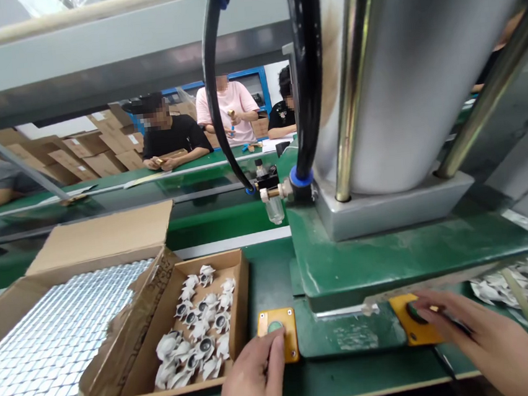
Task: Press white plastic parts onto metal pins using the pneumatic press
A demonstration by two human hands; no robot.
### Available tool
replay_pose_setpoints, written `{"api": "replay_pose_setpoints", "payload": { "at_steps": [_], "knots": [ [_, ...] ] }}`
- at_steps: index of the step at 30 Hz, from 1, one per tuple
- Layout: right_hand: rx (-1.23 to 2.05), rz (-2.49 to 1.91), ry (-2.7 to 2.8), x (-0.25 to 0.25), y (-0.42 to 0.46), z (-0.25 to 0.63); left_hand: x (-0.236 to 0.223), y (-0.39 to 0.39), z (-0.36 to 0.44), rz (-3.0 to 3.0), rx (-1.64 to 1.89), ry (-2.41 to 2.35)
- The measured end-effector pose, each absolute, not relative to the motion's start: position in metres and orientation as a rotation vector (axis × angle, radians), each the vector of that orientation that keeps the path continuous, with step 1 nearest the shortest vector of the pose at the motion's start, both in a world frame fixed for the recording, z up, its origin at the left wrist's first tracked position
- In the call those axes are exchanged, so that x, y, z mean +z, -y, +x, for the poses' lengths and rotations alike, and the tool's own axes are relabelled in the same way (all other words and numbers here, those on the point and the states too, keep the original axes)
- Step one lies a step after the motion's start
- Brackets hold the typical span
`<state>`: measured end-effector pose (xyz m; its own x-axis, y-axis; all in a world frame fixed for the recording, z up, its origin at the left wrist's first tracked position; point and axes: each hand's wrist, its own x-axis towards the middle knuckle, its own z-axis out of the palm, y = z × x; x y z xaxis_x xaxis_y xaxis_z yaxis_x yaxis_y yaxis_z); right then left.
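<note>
My left hand (255, 376) rests on the left yellow button box (291, 345), its fingertips at the lower edge of the green push button (275, 326). Its fingers are closed together, with nothing visible in them. At the right yellow button box (426, 333), the fingertips of my right hand (472, 327) lie over a dark green button (415, 311). That hand is closed in a pinch; a small pale spot shows between the fingertips, too small to name. Between the boxes stands the green press machine (404, 253) with its large grey cylinder (388, 86); its underside is hidden.
A shallow cardboard tray (240, 293) holds several white finned plastic parts (206, 347). Left of it, an open carton (144, 312) contains rows of shiny metal pieces (67, 335). More white parts (501, 287) lie at right. Black hoses (215, 78) hang ahead; co-workers sit across the bench.
</note>
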<state>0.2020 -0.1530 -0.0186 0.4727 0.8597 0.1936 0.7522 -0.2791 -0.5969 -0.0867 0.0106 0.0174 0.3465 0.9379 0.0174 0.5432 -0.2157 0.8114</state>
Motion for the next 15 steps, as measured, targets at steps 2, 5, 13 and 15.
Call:
{"api": "replay_pose_setpoints", "payload": {
  "at_steps": [2, 5, 13, 15],
  "knots": [
    [0.545, -1.989, 1.118, -0.008, 0.146, 0.198, 0.028, -0.013, -0.079, 1.336, 0.808, -1.097],
    [0.921, -1.75, 0.866, 0.011, 0.132, 0.188, 0.043, -0.016, -0.067, 0.55, 0.741, -0.7],
    [0.937, -1.536, 1.16, 0.068, 0.076, 0.167, 0.048, -0.002, -0.035, 0.513, 0.585, -0.611],
    [0.742, -1.502, 1.271, 0.073, 0.06, 0.158, 0.045, 0.001, -0.031, 0.654, 0.651, -0.715]
  ]
}}
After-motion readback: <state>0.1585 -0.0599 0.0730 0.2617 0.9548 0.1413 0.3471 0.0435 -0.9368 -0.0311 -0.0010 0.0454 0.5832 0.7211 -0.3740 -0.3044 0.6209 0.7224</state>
